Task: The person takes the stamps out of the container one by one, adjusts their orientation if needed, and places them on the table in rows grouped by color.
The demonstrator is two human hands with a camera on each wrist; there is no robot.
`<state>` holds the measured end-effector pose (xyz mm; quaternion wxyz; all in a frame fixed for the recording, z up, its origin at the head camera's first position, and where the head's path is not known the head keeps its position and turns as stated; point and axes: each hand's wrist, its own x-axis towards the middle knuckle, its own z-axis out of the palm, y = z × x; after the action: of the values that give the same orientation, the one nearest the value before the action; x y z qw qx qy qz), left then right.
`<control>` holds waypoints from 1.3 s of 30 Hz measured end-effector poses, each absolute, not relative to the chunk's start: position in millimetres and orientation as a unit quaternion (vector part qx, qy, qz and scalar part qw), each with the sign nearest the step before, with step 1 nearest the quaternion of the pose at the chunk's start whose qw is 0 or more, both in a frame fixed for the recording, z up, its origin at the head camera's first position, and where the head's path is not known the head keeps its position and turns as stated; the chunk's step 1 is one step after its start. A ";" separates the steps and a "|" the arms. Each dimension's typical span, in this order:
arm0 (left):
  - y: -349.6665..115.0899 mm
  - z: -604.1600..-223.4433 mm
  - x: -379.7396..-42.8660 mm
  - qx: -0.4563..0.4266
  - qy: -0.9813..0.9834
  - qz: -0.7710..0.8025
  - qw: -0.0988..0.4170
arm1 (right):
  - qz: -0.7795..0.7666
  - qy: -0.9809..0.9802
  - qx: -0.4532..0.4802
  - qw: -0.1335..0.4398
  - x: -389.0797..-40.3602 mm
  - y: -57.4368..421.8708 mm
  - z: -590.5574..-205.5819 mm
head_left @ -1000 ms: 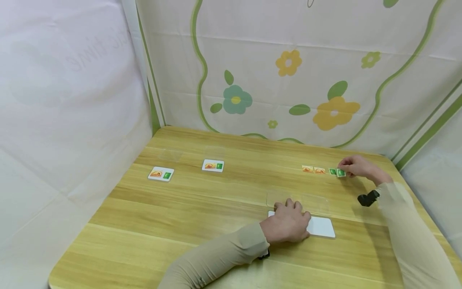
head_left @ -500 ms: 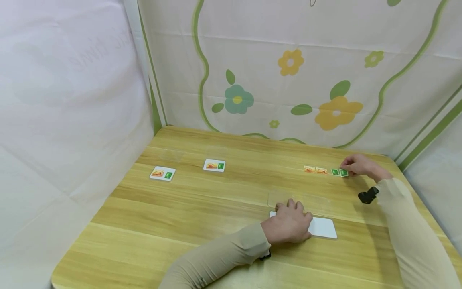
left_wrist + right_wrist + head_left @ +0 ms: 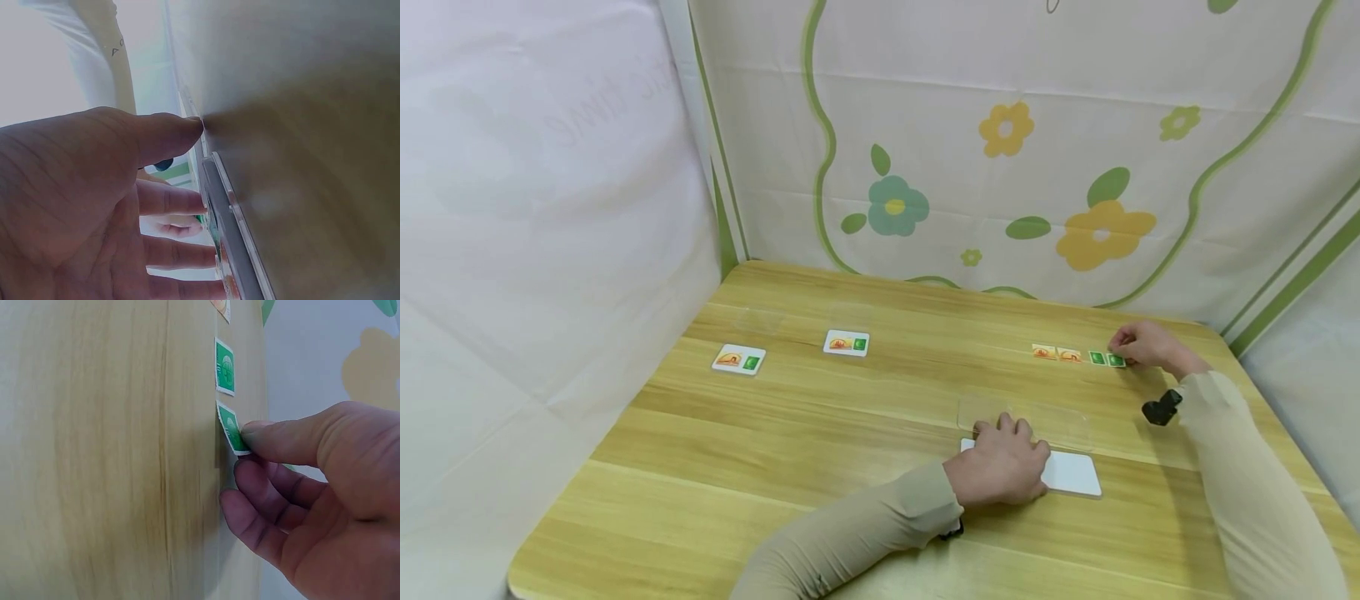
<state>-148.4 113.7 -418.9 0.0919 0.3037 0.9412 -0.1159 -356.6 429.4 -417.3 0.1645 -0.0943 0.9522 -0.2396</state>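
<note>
Near the table's right side my right hand (image 3: 1150, 346) pinches a small green stamp (image 3: 229, 427) with a white border between thumb and fingertip. That stamp tilts, its pinched end raised from the wood. Another green stamp (image 3: 225, 367) lies flat beside it, and two orange stamps (image 3: 1056, 354) continue the row to the left. My left hand (image 3: 1000, 462) rests spread over a blank white card (image 3: 1071, 473), its fingers long and relaxed. In the left wrist view the fingertips (image 3: 206, 256) reach the card's edge; the palm hides part of the card from above.
Clear plastic pieces (image 3: 1060, 425) lie just behind the white card. Farther left are two white cards, the left card (image 3: 752, 369) and right card (image 3: 829, 348), each bearing an orange and a green stamp. Patterned fabric (image 3: 940, 108) hangs behind the wooden table (image 3: 760, 467).
The pinched green stamp has shifted slightly right and down, and a small gap now shows between it and its neighbour. My left hand stays on the white card.
</note>
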 end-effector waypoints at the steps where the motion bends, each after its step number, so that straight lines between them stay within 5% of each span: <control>1: 113.7 -418.9 -148.3 0.304 0.941 -0.117 0.091 | -0.238 0.953 -0.096 0.161 -357.0 429.8 -418.4; 39: 114.0 -418.5 -147.9 0.301 0.941 -0.116 0.097 | -0.244 0.955 -0.091 0.142 -355.5 431.3 -428.2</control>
<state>-147.9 114.0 -418.5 0.0968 0.3011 0.9415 -0.1165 -355.5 431.3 -428.2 0.1423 -0.0908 0.9550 -0.2437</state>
